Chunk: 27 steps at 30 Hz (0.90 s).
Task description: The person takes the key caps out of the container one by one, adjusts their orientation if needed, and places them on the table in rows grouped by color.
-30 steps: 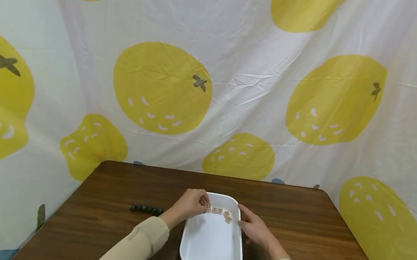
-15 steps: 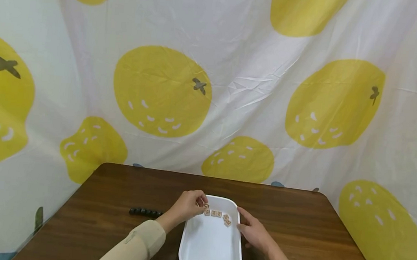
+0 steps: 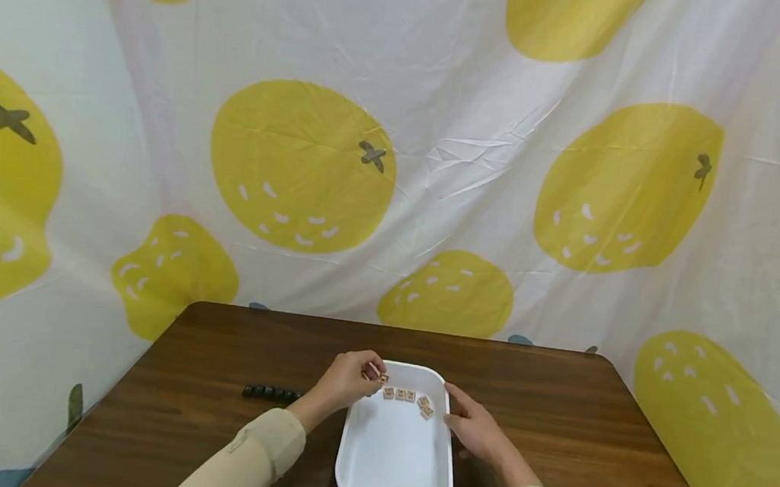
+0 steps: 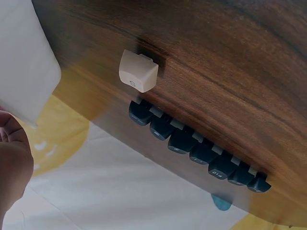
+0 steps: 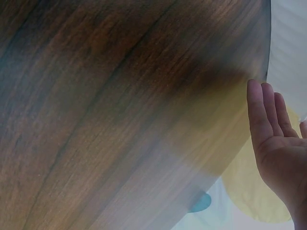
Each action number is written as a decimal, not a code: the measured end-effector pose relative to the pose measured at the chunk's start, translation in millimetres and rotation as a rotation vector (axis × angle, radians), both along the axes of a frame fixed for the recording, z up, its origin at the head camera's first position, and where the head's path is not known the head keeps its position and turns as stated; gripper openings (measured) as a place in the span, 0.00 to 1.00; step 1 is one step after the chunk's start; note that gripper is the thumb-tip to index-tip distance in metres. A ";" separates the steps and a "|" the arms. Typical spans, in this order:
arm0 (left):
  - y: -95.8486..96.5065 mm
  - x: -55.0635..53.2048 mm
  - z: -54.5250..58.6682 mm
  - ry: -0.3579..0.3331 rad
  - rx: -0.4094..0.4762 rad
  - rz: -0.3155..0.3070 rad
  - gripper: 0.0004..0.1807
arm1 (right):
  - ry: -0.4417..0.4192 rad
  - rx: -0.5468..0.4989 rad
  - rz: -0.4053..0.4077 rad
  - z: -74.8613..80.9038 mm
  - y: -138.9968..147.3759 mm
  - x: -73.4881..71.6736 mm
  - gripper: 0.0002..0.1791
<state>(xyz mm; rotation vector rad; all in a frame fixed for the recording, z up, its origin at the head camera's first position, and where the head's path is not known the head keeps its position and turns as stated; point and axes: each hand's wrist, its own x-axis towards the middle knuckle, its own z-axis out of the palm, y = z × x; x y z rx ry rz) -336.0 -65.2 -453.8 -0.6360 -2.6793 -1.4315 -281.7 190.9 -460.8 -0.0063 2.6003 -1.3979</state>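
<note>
The left hand (image 3: 345, 380) pinches a small tan keycap (image 3: 382, 379) over the far-left corner of the white tray (image 3: 444, 462); the other tan keycaps (image 3: 408, 395) run rightward along its far edge; the right hand (image 3: 478, 430) (fingers straight) rests against the right rim.

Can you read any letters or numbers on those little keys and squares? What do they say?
Row of black keys: pale marks on their fronts, too small and blurred to read.
Cream key: one faint round mark, not readable.
Small tan squares in the white tub: dark marks, too small to read.
The square pinched in the left hand: not readable.
Nothing can be read for sure.
</note>
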 end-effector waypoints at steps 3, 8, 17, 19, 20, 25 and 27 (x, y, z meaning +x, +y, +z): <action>-1.8 0.0 -0.2 0.009 0.026 0.003 0.07 | 0.000 0.002 0.000 0.9 -0.3 -0.4 0.32; -3.8 0.0 -0.7 -0.021 0.067 0.006 0.08 | 0.015 -0.005 -0.005 2.1 -0.8 0.8 0.32; -4.8 0.9 -1.4 -0.024 0.095 0.014 0.08 | 0.020 0.008 -0.008 0.2 -0.8 0.3 0.32; -5.2 1.1 -1.5 -0.034 0.100 0.016 0.08 | 0.020 0.008 -0.007 -0.8 -0.4 -0.1 0.32; -5.5 1.4 -1.5 -0.040 0.098 0.018 0.08 | 0.021 0.009 -0.006 -1.2 -0.3 -0.3 0.32; -6.8 3.2 -1.0 -0.072 0.088 0.029 0.04 | 0.019 0.008 -0.009 -0.8 -0.9 0.6 0.32; -7.2 4.1 -0.6 -0.070 0.094 0.028 0.04 | 0.017 0.009 -0.010 -0.5 -1.3 0.8 0.32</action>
